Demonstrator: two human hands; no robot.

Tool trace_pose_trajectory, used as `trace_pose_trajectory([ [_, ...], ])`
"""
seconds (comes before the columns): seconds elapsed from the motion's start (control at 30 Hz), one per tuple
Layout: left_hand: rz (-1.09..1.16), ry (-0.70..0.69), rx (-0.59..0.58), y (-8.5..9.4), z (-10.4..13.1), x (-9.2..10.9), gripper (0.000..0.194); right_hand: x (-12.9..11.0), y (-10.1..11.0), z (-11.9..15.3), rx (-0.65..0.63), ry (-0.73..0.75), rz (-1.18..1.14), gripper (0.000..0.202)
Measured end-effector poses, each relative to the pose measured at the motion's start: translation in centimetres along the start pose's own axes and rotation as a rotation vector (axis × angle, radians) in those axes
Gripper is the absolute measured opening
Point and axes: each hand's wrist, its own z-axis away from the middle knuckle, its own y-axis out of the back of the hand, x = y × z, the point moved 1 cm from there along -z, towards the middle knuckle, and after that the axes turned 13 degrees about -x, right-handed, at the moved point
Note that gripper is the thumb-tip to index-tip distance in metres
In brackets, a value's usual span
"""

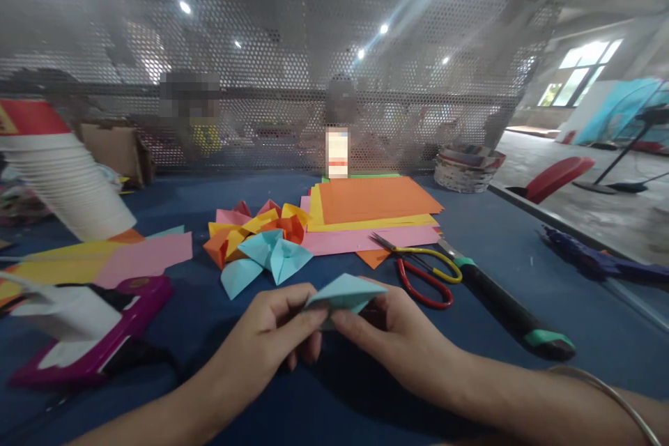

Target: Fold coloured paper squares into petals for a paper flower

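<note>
Between my two hands, just above the dark blue tabletop (251,376), is a folded piece of light blue paper (345,293). My left hand (285,324) pinches its left side, thumb on the near face. On the right side, my right hand (384,324) grips it the same way, with the thumbs nearly meeting at the middle. Beyond them lies a cluster of folded paper pieces (274,254) in light blue, orange, yellow and pink. Scissors (426,272) with one red and one yellow handle rest to the right, beside a black and green handled tool (515,306).
Stacked coloured paper sheets (376,201) lie behind the scissors. Leaning paper cups (67,174) and a purple power strip (130,320) occupy the left. At right are a dark blue glue gun (590,254) and a woven basket (467,168). A perforated metal panel (293,49) rises behind the table.
</note>
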Motion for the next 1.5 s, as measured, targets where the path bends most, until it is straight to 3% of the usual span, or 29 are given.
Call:
trace_pose_trajectory([
  [0.13,-0.217,-0.020,-0.024,-0.4,0.3,0.4,0.026,0.3,0.3,0.3,0.084,-0.083,0.215,0.008],
  [0.27,-0.278,-0.056,0.031,-0.7,0.6,1.3,0.011,0.2,0.1,0.4,0.044,-0.173,0.346,0.008],
  [0.43,-0.323,-0.084,0.036,-0.6,0.7,1.5,0.012,-0.1,-0.3,0.6,-0.008,-0.186,0.456,0.009],
  [0.73,-0.131,-0.093,0.121,0.3,0.2,1.4,0.020,-0.1,0.0,0.5,0.073,-0.199,0.426,0.014],
  [1.07,0.117,0.003,0.069,0.8,0.1,1.0,0.023,0.0,0.0,0.5,0.037,-0.201,0.543,0.018],
  [1.13,0.215,0.019,0.075,0.9,0.1,0.9,0.021,-0.2,0.1,0.7,0.084,-0.144,0.536,0.003],
  [1.23,0.358,0.000,0.101,1.1,0.0,0.9,0.016,-0.7,0.3,1.0,0.171,0.100,0.664,0.032],
  [1.3,0.426,0.000,0.108,1.2,0.0,0.8,0.015,-0.9,0.4,1.2,0.174,0.249,0.819,0.039],
  [1.5,0.537,0.041,-0.004,0.8,0.1,1.2,0.021,-1.2,0.5,1.5,0.167,0.395,1.163,0.014],
])
